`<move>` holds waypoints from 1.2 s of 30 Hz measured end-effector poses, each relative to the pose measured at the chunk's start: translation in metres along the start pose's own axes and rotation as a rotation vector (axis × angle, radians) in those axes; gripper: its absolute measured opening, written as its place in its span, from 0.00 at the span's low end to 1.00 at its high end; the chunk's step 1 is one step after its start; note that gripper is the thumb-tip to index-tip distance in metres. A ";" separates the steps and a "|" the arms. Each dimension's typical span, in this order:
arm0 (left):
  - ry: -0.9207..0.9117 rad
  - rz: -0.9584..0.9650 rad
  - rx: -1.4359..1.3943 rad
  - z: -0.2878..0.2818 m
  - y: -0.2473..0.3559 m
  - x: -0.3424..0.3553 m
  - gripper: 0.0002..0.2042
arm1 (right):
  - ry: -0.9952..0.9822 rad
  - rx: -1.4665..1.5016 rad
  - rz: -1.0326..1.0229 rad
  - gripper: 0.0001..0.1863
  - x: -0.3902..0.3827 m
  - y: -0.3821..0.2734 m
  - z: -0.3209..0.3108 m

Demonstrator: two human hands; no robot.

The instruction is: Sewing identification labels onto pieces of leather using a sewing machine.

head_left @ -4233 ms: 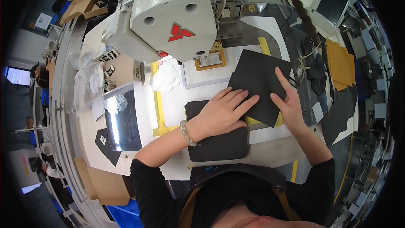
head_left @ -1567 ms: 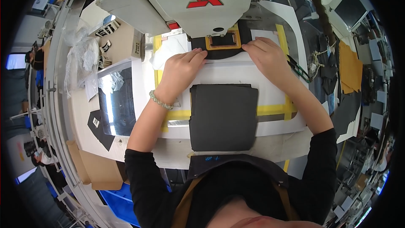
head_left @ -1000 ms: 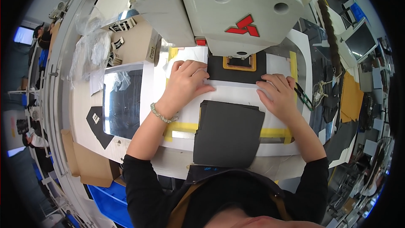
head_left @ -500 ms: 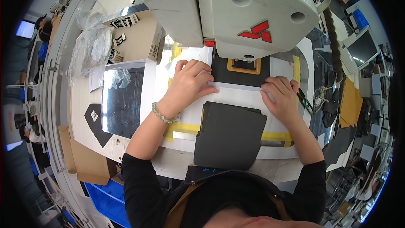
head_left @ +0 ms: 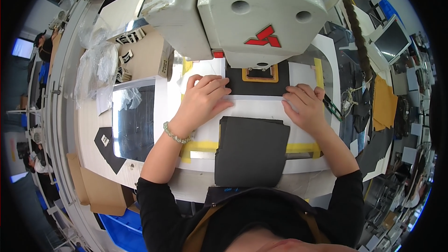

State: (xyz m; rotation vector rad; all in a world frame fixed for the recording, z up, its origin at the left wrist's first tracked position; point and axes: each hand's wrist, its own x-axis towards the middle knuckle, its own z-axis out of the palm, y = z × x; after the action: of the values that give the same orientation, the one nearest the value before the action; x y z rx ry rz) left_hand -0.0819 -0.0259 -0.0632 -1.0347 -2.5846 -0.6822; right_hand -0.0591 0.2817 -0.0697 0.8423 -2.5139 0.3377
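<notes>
A large white sewing machine (head_left: 284, 21) with a red emblem overhangs the work. Beneath its head lies a black sheet (head_left: 238, 86) with a yellow rectangular frame (head_left: 275, 79) on it, on a white jig board (head_left: 308, 137) edged with yellow tape. My left hand (head_left: 203, 98) rests at the sheet's left edge, fingers bent and thumb out to the side, open. My right hand (head_left: 303, 107) rests at the lower right corner, fingers loosely curled and apart, open. A stack of black sheets (head_left: 252, 151) lies between my forearms. Green-handled snips (head_left: 332, 107) lie beside my right hand.
Left are a cardboard box (head_left: 149, 51) of small labels, plastic bags (head_left: 93, 70), a clear acrylic plate (head_left: 130, 135) and an open carton (head_left: 98, 191). Right are tan sheets (head_left: 383, 102), black scraps (head_left: 378, 151) and a small monitor (head_left: 392, 39). Co-workers (head_left: 44, 46) appear far left.
The black sheet I held at the right is now under the machine head. My fingers have loosened and drawn slightly toward me since 1.6 seconds ago. The last half second shows mainly a small view shift.
</notes>
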 end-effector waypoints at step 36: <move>0.240 -0.679 0.725 -0.158 -0.101 -0.115 0.29 | -0.163 0.152 0.173 0.21 0.007 0.000 -0.008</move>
State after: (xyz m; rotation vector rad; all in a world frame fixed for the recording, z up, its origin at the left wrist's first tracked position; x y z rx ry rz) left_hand -0.0597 -0.2380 -0.0086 0.1434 -2.5909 0.0497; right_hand -0.0609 0.2809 -0.0597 0.7367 -2.7490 0.5436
